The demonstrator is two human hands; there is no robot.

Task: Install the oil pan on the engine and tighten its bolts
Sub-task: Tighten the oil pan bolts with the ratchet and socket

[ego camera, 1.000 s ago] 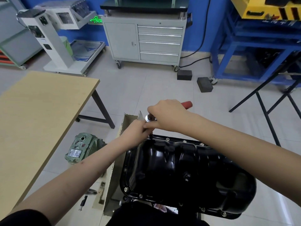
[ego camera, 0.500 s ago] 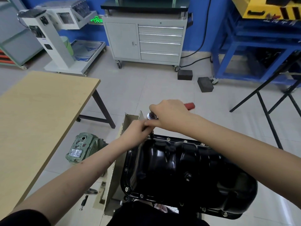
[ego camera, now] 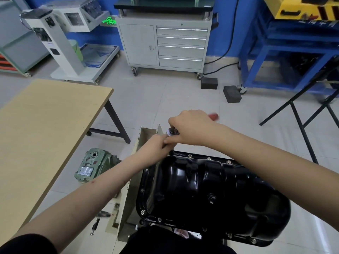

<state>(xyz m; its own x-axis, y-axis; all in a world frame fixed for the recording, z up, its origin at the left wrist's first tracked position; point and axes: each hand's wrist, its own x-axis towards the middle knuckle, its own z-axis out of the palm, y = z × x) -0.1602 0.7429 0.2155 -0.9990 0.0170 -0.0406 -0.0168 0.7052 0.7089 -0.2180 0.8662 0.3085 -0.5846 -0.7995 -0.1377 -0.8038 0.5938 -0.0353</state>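
Observation:
A glossy black oil pan [ego camera: 211, 187] lies upside down on the engine, with several small bolts [ego camera: 209, 158] along its flange. My right hand [ego camera: 192, 128] is wrapped around a ratchet wrench whose silver head [ego camera: 171, 132] and red handle tip [ego camera: 213, 116] stick out on either side. The wrench stands over the pan's far left corner. My left hand [ego camera: 154, 146] pinches the socket shaft just under the ratchet head. The bolt beneath is hidden by my fingers.
A wooden table [ego camera: 42, 129] stands to the left. A green gearbox [ego camera: 93, 166] and a loose tool [ego camera: 94, 227] lie on the floor beside the beige engine stand [ego camera: 135, 180]. A grey drawer cabinet [ego camera: 165, 41], two black blocks [ego camera: 232, 94] and a blue frame [ego camera: 286, 52] stand farther off.
My right hand has swung the ratchet handle a little, so the red tip has shifted to the right and away. My left hand stays on the socket.

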